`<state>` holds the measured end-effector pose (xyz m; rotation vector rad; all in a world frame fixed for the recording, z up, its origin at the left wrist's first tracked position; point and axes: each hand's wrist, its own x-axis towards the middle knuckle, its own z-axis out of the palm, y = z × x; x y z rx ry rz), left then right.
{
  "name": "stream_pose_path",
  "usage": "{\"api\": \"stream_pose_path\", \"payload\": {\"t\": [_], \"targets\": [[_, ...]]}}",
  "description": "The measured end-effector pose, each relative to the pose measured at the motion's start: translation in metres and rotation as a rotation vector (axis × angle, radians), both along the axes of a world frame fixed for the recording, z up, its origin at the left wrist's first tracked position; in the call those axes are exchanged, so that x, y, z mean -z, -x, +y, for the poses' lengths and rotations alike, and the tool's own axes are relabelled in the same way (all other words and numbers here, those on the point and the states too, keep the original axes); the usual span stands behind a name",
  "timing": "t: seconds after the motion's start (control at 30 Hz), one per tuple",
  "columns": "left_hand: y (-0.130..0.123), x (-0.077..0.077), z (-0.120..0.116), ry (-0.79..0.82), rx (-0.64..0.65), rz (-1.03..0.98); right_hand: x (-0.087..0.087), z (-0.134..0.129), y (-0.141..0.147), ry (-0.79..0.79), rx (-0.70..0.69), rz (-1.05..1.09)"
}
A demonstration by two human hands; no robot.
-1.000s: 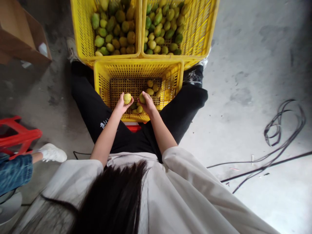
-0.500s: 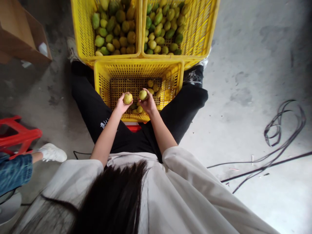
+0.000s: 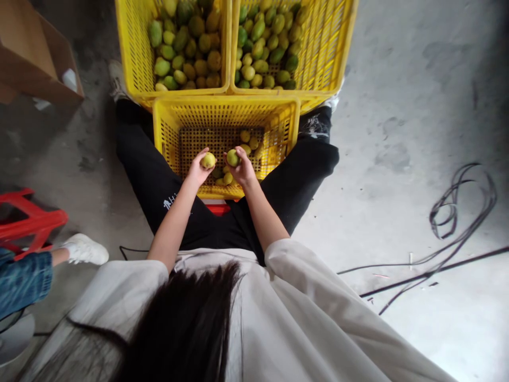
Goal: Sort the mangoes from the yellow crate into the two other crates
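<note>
My left hand (image 3: 199, 166) is closed around a yellow lemon (image 3: 208, 160), held above the near yellow crate (image 3: 226, 101). Close beside it, my right hand (image 3: 242, 167) grips a greener lemon (image 3: 233, 157) with the thumb and fingers around its sides. A small gap separates the two fruits. Below them, in the same crate, several yellow lemons (image 3: 253, 142) lie along the right side. A few more lemons (image 3: 227, 178) are near the front wall, partly hidden by my right hand.
Beyond the near crate stand a left yellow crate (image 3: 135, 53) and a right yellow crate (image 3: 330, 48), both holding many green and yellow lemons. A cardboard box (image 3: 35, 48), a red stool (image 3: 32, 220) and another person's shoe (image 3: 85, 249) are at left. Black cables (image 3: 445, 244) lie at right.
Both lemons have turned in my fingers, and the one in my right hand now shows a greener side. My hands have barely shifted.
</note>
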<state>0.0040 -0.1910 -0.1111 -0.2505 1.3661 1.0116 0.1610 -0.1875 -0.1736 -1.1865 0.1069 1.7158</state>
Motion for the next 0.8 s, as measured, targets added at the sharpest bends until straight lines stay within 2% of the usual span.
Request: {"api": "stream_pose_path", "payload": {"t": [0.1, 0.23, 0.4, 0.6, 0.8], "targets": [[0.001, -0.004, 0.002, 0.052, -0.039, -0.043, 0.000, 0.001, -0.002, 0.040, -0.040, 0.059], [0.002, -0.004, 0.002, 0.063, -0.025, -0.097, -0.002, 0.003, -0.005, 0.123, -0.114, 0.118], [0.000, 0.000, 0.003, 0.069, -0.018, -0.006, -0.013, 0.005, -0.001, 0.158, -0.099, 0.052], [-0.003, -0.001, 0.002, 0.060, 0.043, 0.026, -0.023, 0.004, -0.002, 0.184, -0.173, -0.043], [-0.004, -0.001, 0.001, 0.051, 0.079, 0.054, -0.029, 0.002, -0.004, 0.184, -0.149, 0.029]]}}
